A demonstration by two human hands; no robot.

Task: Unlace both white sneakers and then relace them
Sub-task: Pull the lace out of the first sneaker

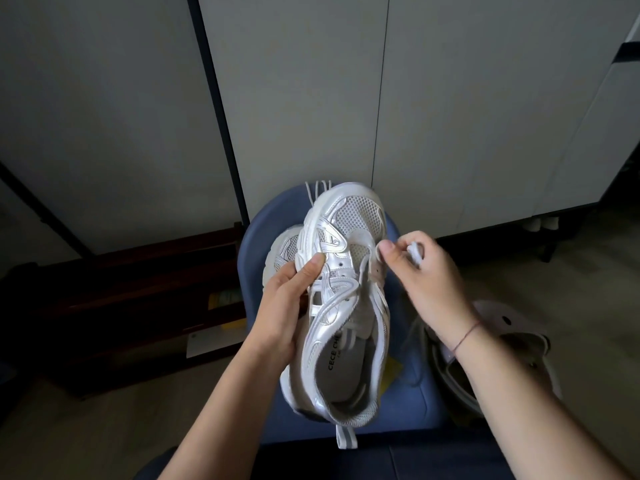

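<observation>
Sneaker (346, 306): held above the chair (415, 403).
Left grip (287, 299): clasps the sneaker's side.
Right grip (422, 271): pinches the lace (414, 252) by an eyelet.
Risk: lace end may miss the eyelet; a slack clasp drops the sneaker onto the chair.

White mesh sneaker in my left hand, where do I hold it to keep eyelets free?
Grip the white mesh sneaker at its midfoot sidewall, from the left, as the left hand does. Its toe points away and eyelets face up, so a side hold likely leaves them free for the right hand pinching the white lace.
</observation>
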